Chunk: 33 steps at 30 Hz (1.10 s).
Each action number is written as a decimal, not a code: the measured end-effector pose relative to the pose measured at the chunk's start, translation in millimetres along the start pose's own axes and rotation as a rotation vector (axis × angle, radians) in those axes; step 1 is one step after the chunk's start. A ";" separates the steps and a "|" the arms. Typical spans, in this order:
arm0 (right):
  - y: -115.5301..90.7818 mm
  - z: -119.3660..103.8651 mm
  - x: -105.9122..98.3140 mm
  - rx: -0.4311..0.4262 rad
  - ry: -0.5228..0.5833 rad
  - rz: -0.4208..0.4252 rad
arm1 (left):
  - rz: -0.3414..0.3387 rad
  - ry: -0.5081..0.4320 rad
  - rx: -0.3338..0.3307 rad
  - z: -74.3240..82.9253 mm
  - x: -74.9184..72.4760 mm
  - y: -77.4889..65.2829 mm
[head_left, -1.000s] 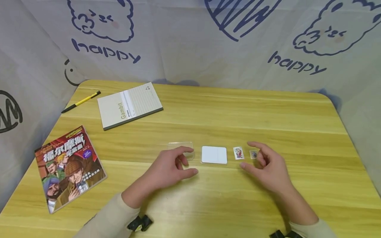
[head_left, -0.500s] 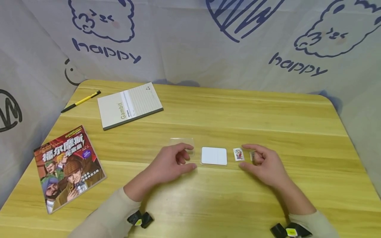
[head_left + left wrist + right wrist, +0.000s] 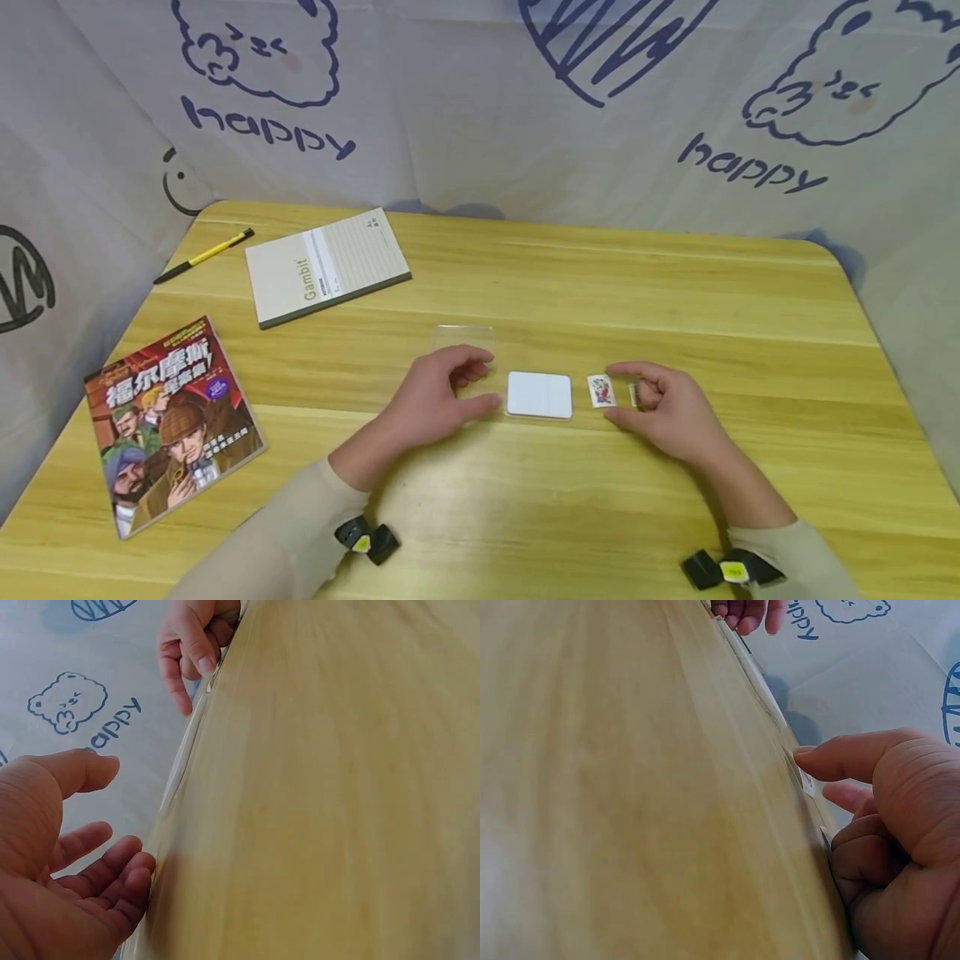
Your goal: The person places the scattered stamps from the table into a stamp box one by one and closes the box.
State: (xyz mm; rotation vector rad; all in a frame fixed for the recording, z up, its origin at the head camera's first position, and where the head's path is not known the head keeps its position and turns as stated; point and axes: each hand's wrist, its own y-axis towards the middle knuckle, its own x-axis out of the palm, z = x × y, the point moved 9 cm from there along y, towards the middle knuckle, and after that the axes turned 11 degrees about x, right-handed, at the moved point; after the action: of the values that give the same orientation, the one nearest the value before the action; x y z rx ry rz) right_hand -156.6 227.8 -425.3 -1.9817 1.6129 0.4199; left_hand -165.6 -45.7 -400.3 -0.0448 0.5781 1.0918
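A white card (image 3: pixel 539 394) lies flat on the wooden table (image 3: pixel 675 283), midway between my hands. To its left my left hand (image 3: pixel 442 398) hovers with loosely bent fingers. Its fingertips (image 3: pixel 139 871) touch the near edge of a clear plastic sleeve (image 3: pixel 463 340), while the thumb stays apart. Right of the card lies a small picture sticker (image 3: pixel 601 390). Beyond that is a smaller piece (image 3: pixel 635 393), half hidden by my right hand (image 3: pixel 663 408). That hand's forefinger and thumb arch around the piece, and I cannot tell if they touch it.
A beige notebook (image 3: pixel 326 265) and a yellow pen (image 3: pixel 204 257) lie at the back left. A comic book (image 3: pixel 174 421) rests near the left edge. Printed cloth walls (image 3: pixel 480 100) enclose the table on three sides.
The clear sleeve has shifted away from me under my left fingers. My right hand has drawn in closer to the small piece, and both arms have slid slightly forward.
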 end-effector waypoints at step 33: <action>3.1 -3.7 4.7 0.008 -0.043 0.015 | -0.154 0.057 -0.145 -18.1 31.7 11.1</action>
State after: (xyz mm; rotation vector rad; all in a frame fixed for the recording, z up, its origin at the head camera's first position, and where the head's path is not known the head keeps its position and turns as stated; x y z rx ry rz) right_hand -158.8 221.5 -425.6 -1.9430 1.6018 0.4577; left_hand -172.2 -19.9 -427.7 -0.2441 0.5367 0.9832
